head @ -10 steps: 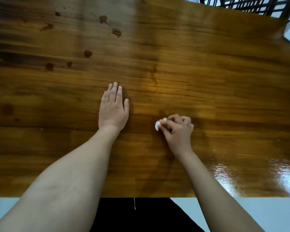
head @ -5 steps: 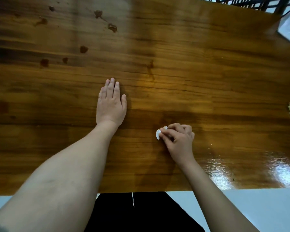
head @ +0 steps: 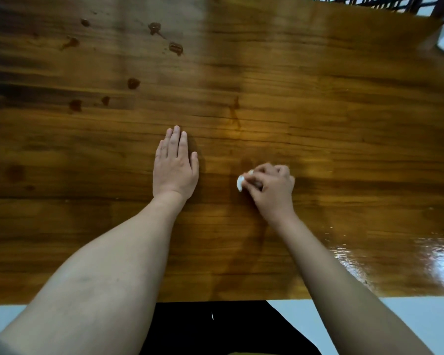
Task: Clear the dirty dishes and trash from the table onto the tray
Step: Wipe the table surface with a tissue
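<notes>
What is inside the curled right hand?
A small white wad pokes out of the right hand grip. The curled fingers cover the rest, so its full shape and material cannot be seen.

Warm, moderate light seems to fall from above; the varnished desk glows amber through the middle and darkens toward the left edge. Hard white glare sits on its near right corner. A soft shadow lies just right of the left hand, a fainter one below the right hand, whose fingers are slightly blurred; the white scrap they pinch is washed out. The wide lens bows the desk's edges.
</notes>
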The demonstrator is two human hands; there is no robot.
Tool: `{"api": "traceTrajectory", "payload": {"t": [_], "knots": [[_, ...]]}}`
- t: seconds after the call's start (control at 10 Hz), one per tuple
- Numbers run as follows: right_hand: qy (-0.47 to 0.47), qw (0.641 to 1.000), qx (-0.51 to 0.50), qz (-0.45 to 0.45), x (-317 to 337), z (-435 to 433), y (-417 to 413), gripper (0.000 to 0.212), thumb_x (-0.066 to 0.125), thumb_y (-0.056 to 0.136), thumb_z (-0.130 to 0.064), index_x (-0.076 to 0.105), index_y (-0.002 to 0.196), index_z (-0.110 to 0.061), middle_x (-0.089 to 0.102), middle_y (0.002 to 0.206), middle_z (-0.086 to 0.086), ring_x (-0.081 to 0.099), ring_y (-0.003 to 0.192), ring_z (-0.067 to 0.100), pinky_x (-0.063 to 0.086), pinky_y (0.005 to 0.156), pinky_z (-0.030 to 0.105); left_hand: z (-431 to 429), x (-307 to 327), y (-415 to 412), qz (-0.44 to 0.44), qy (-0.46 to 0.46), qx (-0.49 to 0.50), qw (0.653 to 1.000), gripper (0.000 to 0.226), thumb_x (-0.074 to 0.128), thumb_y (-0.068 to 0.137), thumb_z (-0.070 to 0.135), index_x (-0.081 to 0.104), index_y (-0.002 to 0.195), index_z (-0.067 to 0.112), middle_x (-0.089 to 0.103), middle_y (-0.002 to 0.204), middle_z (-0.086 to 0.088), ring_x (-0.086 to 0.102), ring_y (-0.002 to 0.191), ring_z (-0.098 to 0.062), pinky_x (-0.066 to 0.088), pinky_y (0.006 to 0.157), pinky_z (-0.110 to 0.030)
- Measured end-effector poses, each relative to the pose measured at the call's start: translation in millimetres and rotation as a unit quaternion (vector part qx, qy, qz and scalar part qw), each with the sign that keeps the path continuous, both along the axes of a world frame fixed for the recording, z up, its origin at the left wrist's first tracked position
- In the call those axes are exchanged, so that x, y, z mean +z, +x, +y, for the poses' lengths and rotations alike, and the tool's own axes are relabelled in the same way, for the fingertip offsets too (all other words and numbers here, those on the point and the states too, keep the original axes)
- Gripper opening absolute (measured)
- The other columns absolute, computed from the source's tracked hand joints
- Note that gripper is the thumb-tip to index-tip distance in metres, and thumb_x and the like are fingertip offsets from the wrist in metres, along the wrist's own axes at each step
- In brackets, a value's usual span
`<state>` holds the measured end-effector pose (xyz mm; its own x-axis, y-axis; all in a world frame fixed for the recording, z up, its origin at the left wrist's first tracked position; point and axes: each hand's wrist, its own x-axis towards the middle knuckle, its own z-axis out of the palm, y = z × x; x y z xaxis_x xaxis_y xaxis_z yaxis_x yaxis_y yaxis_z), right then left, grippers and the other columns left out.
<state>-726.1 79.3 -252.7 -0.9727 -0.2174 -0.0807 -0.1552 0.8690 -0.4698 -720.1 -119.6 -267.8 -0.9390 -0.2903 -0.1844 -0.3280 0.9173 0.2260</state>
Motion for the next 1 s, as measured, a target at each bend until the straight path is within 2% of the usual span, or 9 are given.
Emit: {"api": "traceTrajectory", "payload": {"t": [0.1, 0.2, 0.4, 0.5, 0.6, 0.7, 0.8, 0.9, 1.0], "knots": [[-0.028, 0.999, 0.040, -0.004, -1.6, 3.8, 38.4, 0.013, 0.075, 0.081, -0.018, 0.077, 0.093, -0.019, 0.066, 0.096, -0.003, 0.046, 0.094, 0.023, 0.023, 0.077, 0.034, -1.0, -0.5, -0.7, -0.001, 0.002, -0.001, 1.000, 0.055, 0.021, 0.104, 0.037, 0.014, 0.154, 0.014, 0.006, 0.162, -0.003, -0.002, 0.149, -0.016, -0.008, 0.115, -0.026], [-0.032, 0.999, 0.030, 0.006, -3.3, -0.9, 37.2, 0.014, 0.076, 0.080, -0.019, 0.077, 0.094, -0.019, 0.067, 0.095, -0.004, 0.047, 0.093, 0.023, 0.026, 0.075, 0.034, -0.8, 1.2, -0.8, -0.006, 0.001, -0.001, 1.000, 0.056, 0.021, 0.104, 0.037, 0.013, 0.154, 0.014, 0.005, 0.162, -0.003, -0.002, 0.149, -0.016, -0.008, 0.115, -0.026], [0.002, 1.000, 0.005, 0.002, -1.8, -41.5, -15.7, 0.019, 0.063, 0.091, -0.027, 0.074, 0.104, -0.018, 0.063, 0.106, -0.004, 0.040, 0.102, 0.018, 0.019, 0.079, 0.027, -0.3, -1.3, -0.8, -0.011, -0.003, -0.002, 1.000, 0.056, 0.021, 0.104, 0.037, 0.012, 0.154, 0.014, 0.004, 0.162, -0.003, -0.003, 0.149, -0.016, -0.008, 0.116, -0.027], [0.003, 0.999, 0.044, 0.006, 2.1, -38.3, -0.6, 0.013, 0.070, 0.086, -0.022, 0.076, 0.097, -0.019, 0.066, 0.099, -0.002, 0.047, 0.098, 0.023, 0.024, 0.077, 0.032, -1.2, -2.2, -1.2, -0.008, 0.001, -0.003, 1.000, 0.056, 0.022, 0.104, 0.036, 0.013, 0.154, 0.014, 0.005, 0.162, -0.004, -0.002, 0.149, -0.017, -0.008, 0.116, -0.027], [-0.015, 0.989, 0.148, 0.013, 0.2, -26.1, 54.2, 0.005, 0.070, 0.080, -0.023, 0.075, 0.083, -0.024, 0.065, 0.089, -0.006, 0.048, 0.090, 0.021, 0.030, 0.070, 0.034, -2.0, -1.4, -0.8, -0.007, 0.010, -0.003, 1.000, 0.056, 0.023, 0.104, 0.036, 0.013, 0.154, 0.013, 0.005, 0.162, -0.004, -0.002, 0.149, -0.017, -0.009, 0.115, -0.026], [-0.050, 0.980, 0.191, 0.014, -4.1, -17.7, 98.5, 0.004, 0.073, 0.077, -0.026, 0.075, 0.080, -0.025, 0.066, 0.086, -0.010, 0.040, 0.089, 0.014, 0.033, 0.064, 0.032, -2.1, -1.5, -0.4, -0.004, 0.009, -0.003, 1.000, 0.056, 0.022, 0.104, 0.037, 0.013, 0.154, 0.014, 0.004, 0.162, -0.004, -0.003, 0.149, -0.017, -0.009, 0.115, -0.026], [-0.042, 0.978, 0.203, 0.018, -3.1, -15.9, 98.5, 0.017, 0.086, 0.066, -0.023, 0.075, 0.078, -0.025, 0.067, 0.085, -0.010, 0.039, 0.091, 0.014, 0.032, 0.065, 0.032, -2.2, -0.9, 0.2, -0.007, 0.004, -0.007, 1.000, 0.056, 0.020, 0.104, 0.037, 0.011, 0.154, 0.014, 0.003, 0.162, -0.003, -0.004, 0.149, -0.017, -0.009, 0.115, -0.026], [-0.026, 0.987, 0.159, 0.009, -3.1, -23.2, 73.8, 0.015, 0.084, 0.069, -0.021, 0.074, 0.081, -0.023, 0.065, 0.088, -0.007, 0.040, 0.092, 0.018, 0.030, 0.069, 0.033, -4.0, -1.5, -0.5, -0.007, 0.013, -0.009, 1.000, 0.056, 0.021, 0.104, 0.036, 0.012, 0.154, 0.013, 0.003, 0.162, -0.004, -0.004, 0.149, -0.017, -0.009, 0.115, -0.027], [-0.019, 0.997, 0.070, 0.010, -1.8, -34.6, 41.6, 0.012, 0.081, 0.075, -0.019, 0.076, 0.086, -0.019, 0.066, 0.089, -0.003, 0.050, 0.090, 0.027, 0.028, 0.069, 0.034, -1.6, -1.6, 0.2, -0.006, 0.013, -0.008, 1.000, 0.056, 0.021, 0.104, 0.035, 0.013, 0.154, 0.012, 0.004, 0.162, -0.005, -0.003, 0.149, -0.017, -0.007, 0.117, -0.028]]}}
